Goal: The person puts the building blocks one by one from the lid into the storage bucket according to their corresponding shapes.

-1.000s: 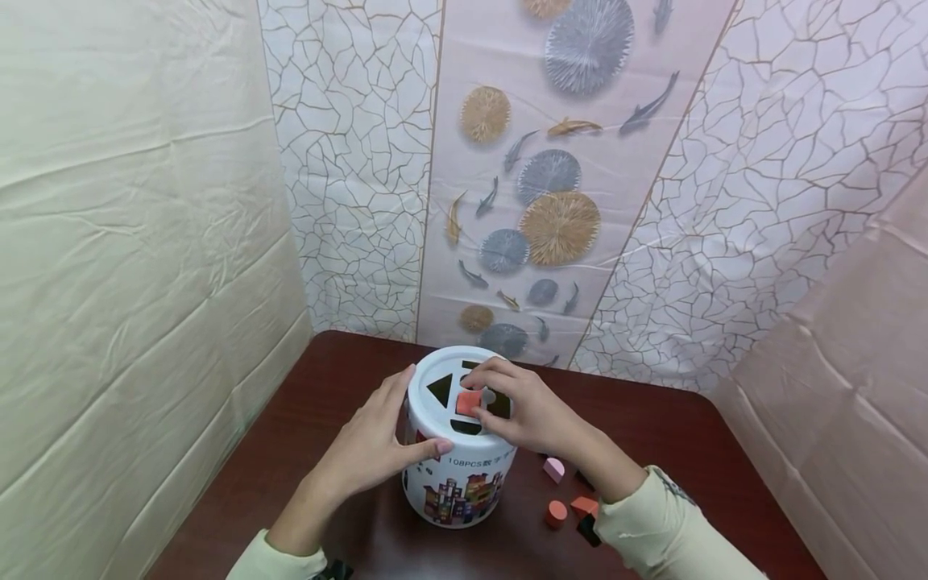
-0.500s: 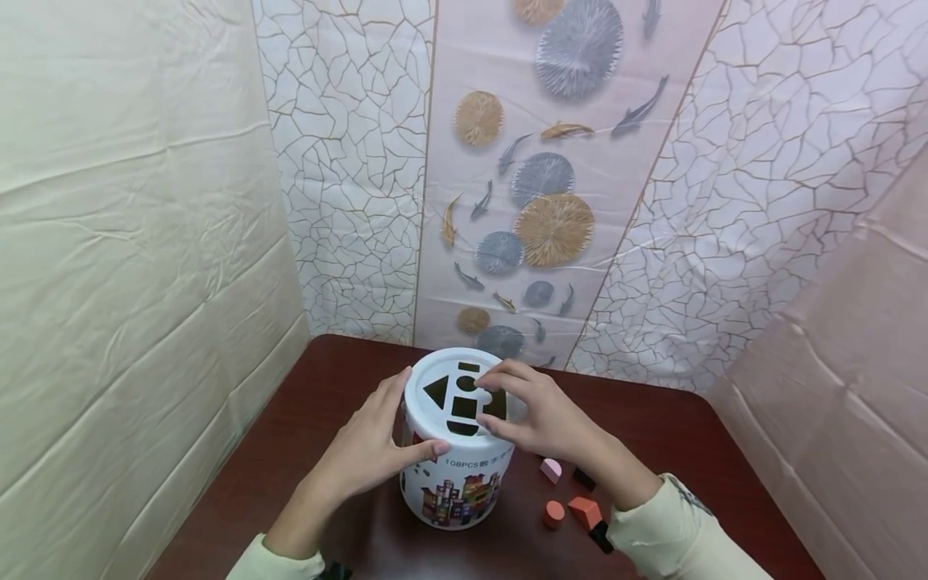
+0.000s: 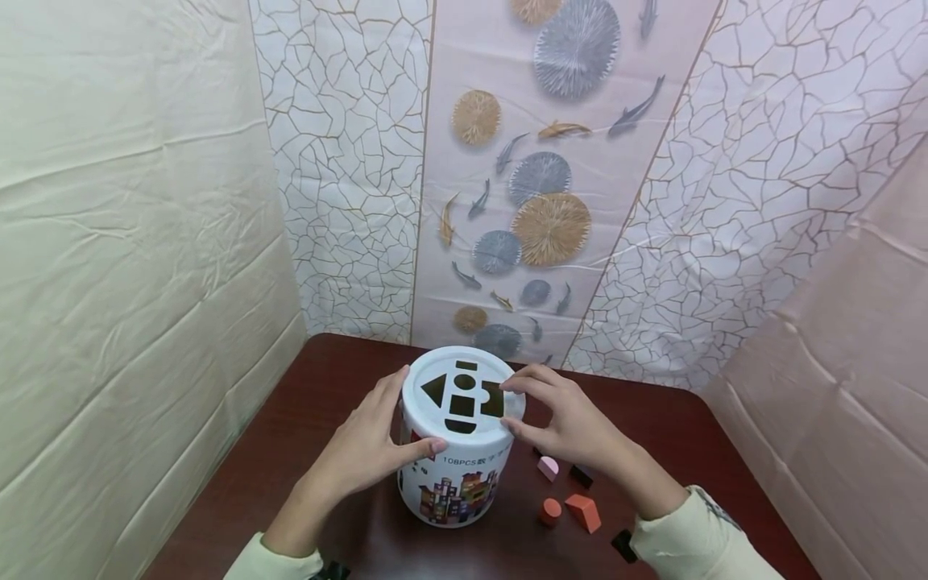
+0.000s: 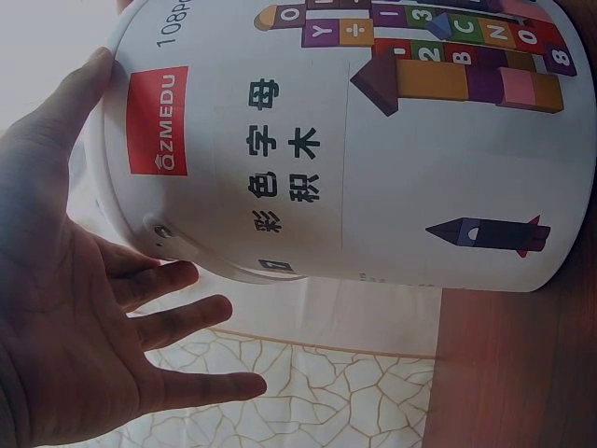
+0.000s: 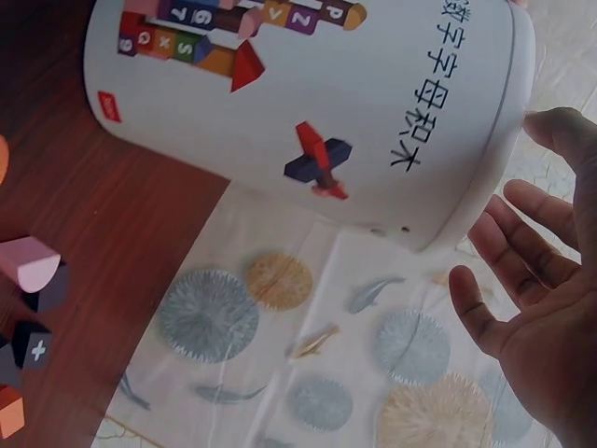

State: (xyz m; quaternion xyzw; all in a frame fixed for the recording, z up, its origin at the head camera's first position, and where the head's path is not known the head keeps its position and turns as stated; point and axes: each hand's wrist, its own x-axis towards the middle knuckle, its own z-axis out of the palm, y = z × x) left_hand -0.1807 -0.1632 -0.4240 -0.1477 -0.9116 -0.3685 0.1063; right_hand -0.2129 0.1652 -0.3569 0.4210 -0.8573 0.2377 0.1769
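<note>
A white bucket [image 3: 453, 491] with printed building-block pictures stands upright on the table. Its white lid [image 3: 426, 417] has dark cut-outs: a triangle, a circle, a square and others. My left hand [image 3: 366, 443] rests against the bucket's left side, thumb at the lid's edge; the left wrist view shows its fingers [image 4: 191, 322] spread. At the lid's right edge my right hand [image 3: 565, 415] holds nothing, its fingertips right at the rim with thumb and fingers apart. In the right wrist view, its palm [image 5: 550, 345] faces the bucket.
Right of the bucket lie a pink half-round block [image 3: 548, 468], a dark block [image 3: 581, 476], an orange-red cylinder [image 3: 550, 512] and an orange wedge block [image 3: 583, 512]. The dark red table [image 3: 348, 370] meets a patterned cloth backdrop [image 3: 348, 177] behind, with plain cloth at both sides.
The orange block at the square cut-out, seen one second ago under my right fingers, is gone from view. My right hand has moved right to the rim; my left hand stays put.
</note>
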